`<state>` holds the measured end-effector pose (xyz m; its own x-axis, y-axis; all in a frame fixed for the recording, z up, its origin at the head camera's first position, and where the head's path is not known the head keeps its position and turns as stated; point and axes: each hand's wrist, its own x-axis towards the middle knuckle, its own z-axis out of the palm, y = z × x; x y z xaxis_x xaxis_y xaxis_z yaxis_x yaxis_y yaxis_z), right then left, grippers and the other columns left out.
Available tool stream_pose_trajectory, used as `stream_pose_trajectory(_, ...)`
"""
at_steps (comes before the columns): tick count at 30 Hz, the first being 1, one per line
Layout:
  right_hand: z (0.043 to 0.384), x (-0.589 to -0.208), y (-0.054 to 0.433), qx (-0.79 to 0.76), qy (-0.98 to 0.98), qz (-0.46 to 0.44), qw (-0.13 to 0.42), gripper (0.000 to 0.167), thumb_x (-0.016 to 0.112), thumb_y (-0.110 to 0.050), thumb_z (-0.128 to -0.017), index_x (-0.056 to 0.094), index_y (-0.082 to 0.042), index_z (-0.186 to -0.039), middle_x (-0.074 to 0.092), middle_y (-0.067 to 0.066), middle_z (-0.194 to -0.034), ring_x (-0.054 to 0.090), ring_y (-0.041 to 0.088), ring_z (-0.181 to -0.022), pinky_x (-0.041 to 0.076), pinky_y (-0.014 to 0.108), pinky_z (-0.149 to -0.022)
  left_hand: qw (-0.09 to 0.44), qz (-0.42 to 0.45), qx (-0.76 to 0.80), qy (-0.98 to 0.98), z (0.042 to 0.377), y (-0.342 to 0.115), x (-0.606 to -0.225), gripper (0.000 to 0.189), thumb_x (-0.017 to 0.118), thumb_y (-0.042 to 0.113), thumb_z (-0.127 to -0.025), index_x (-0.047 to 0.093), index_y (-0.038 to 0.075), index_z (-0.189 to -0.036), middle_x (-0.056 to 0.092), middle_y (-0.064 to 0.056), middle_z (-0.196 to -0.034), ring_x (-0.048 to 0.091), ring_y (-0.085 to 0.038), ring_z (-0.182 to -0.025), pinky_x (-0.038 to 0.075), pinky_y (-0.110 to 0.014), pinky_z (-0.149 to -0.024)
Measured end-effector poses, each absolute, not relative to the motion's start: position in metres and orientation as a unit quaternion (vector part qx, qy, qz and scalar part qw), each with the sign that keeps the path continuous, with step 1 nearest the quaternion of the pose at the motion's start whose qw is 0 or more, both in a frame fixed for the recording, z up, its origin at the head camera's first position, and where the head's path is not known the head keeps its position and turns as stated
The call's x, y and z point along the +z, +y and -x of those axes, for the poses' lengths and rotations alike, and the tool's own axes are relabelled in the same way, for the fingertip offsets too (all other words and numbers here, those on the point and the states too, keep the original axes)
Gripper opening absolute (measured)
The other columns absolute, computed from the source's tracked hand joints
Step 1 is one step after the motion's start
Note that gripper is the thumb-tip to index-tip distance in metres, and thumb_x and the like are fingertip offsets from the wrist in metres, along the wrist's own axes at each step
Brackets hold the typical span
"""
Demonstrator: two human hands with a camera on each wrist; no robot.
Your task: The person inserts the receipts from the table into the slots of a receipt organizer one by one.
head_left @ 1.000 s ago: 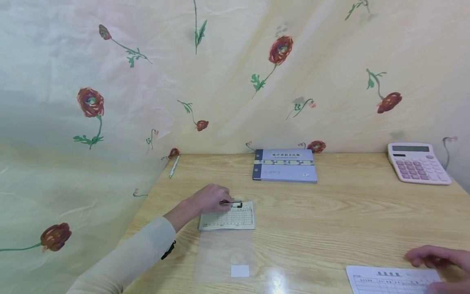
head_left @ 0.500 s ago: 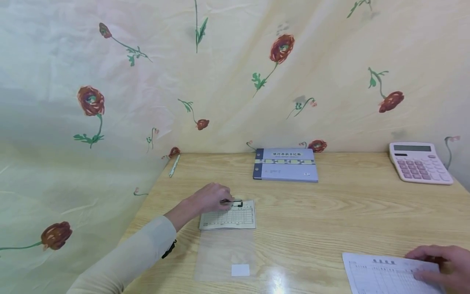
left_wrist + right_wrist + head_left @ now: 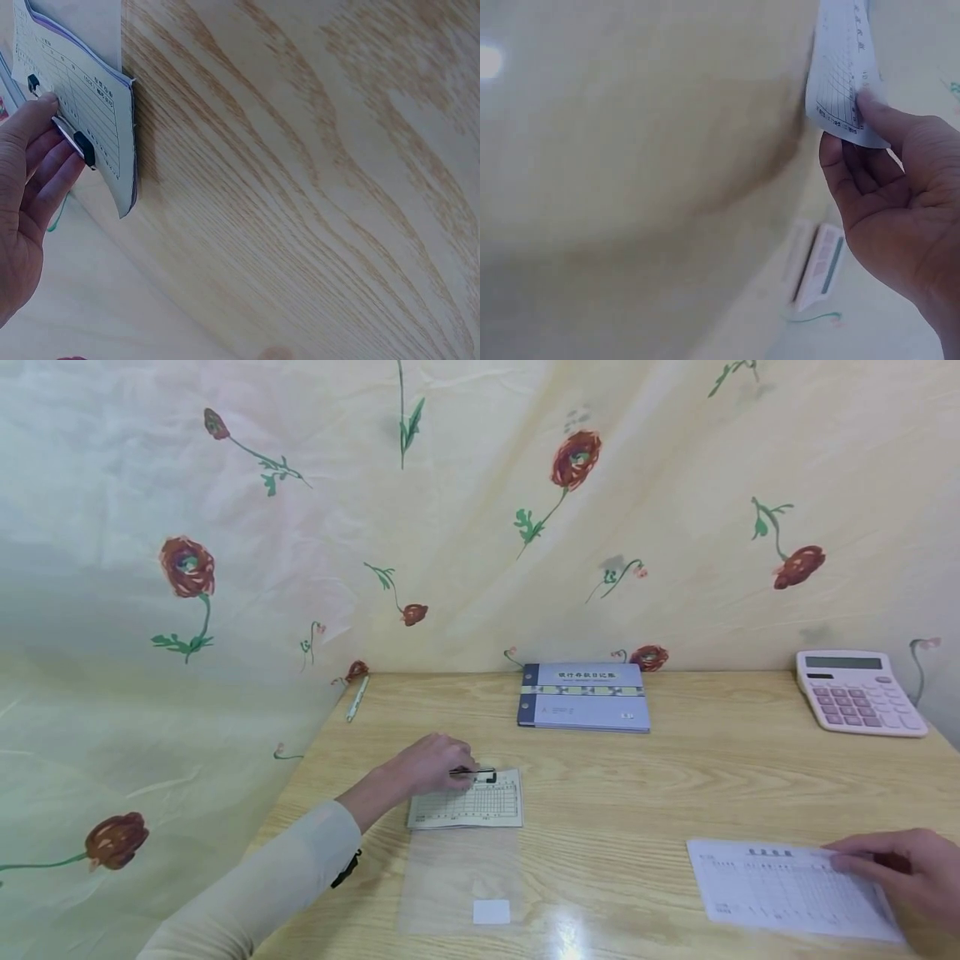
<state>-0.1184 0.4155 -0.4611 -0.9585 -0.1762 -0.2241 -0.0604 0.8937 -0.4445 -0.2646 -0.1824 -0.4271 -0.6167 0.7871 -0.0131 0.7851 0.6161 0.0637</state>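
Observation:
On the left of the head view my left hand (image 3: 437, 766) pinches the metal clip (image 3: 63, 127) with black ends at the top edge of a stack of printed forms (image 3: 491, 804). In the left wrist view the thumb lies over the clip and the fingers curl beneath. The stack's corner lifts a little there. A clear plastic sheet (image 3: 442, 881) with a small white label extends from under the stack. My right hand (image 3: 911, 868) holds a printed form (image 3: 795, 889) by its right end, thumb on top and fingers below. The form's end bends in the right wrist view (image 3: 840, 82).
A blue account book (image 3: 583, 697) lies at the back against the floral cloth (image 3: 465, 527). A pink calculator (image 3: 857, 693) sits at the back right. A white pen (image 3: 357, 697) lies at the back left of the wooden table (image 3: 622, 827).
My right hand has brought the form up and slightly left, so more of it shows in the head view. The fingers now grip its right end. My left hand stays at the clip.

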Motion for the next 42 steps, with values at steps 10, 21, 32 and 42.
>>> stream_pose_trajectory(10,0.147,-0.413,0.371,-0.301,0.942,0.131,0.068,0.017,0.07,-0.001,-0.1,0.08,0.004,-0.112,0.079,0.006,-0.102,0.054,0.002,-0.075,0.047,0.023,-0.063,0.021,-0.436,0.024,0.899,0.264,-0.183,-0.428,0.018,0.078,0.015,-0.097,0.084,0.013,-0.114,0.074,0.001,-0.094,0.053,-0.002,-0.069,0.046,-0.014,-0.062)
stream_pose_trajectory(21,0.183,-0.389,0.286,-0.439,0.863,0.23,0.098,0.015,0.072,-0.005,-0.1,0.081,-0.001,-0.11,0.078,0.003,-0.099,0.063,0.01,-0.073,0.054,0.028,-0.059,0.026,-0.432,0.028,0.901,0.266,-0.182,-0.426,0.022,0.079,0.017,-0.097,0.083,0.011,-0.118,0.075,0.0,-0.096,0.053,-0.003,-0.069,0.047,-0.015,-0.064)
stream_pose_trajectory(32,0.212,-0.382,0.198,-0.513,0.808,0.229,0.178,0.018,0.076,-0.004,-0.096,0.079,0.008,-0.109,0.079,0.017,-0.101,0.073,0.022,-0.079,0.06,0.033,-0.063,0.029,-0.425,0.022,0.904,0.266,-0.182,-0.426,0.026,0.083,0.021,-0.095,0.082,0.013,-0.12,0.075,0.001,-0.096,0.051,-0.003,-0.068,0.047,-0.016,-0.064)
stream_pose_trajectory(42,0.229,-0.397,0.135,-0.481,0.83,0.232,0.16,0.016,0.077,-0.005,-0.096,0.082,0.004,-0.107,0.08,0.013,-0.096,0.068,0.017,-0.073,0.055,0.027,-0.057,0.022,-0.443,0.016,0.896,0.266,-0.181,-0.424,0.022,0.083,0.02,-0.094,0.084,0.013,-0.115,0.072,0.002,-0.089,0.051,-0.004,-0.067,0.045,-0.02,-0.06)
